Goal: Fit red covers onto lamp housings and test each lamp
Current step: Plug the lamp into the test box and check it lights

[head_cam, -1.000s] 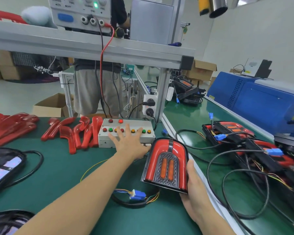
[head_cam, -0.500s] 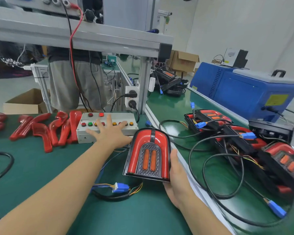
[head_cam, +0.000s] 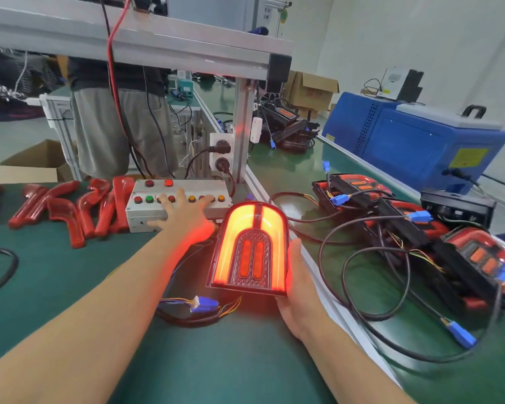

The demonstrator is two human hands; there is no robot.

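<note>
While the left hand (head_cam: 184, 215) lay spread flat over the button box (head_cam: 177, 204), fingers on the row of coloured buttons and gripping nothing, the right hand (head_cam: 299, 282) cupped the lamp (head_cam: 250, 250) by its right edge, tilting it up off the green bench (head_cam: 56, 275). The lamp glowed bright red-orange all over, its red cover already on, so this one seemed to be mid-test and passing. Its lead ran to a blue plug (head_cam: 204, 304) just below it. To the right, a tangle of covered lamps (head_cam: 438, 225) lay with their cables, probably already tested, though that was not certain. Loose red covers (head_cam: 79, 205) left of the box suggested more lamps were yet to be fitted.
</note>
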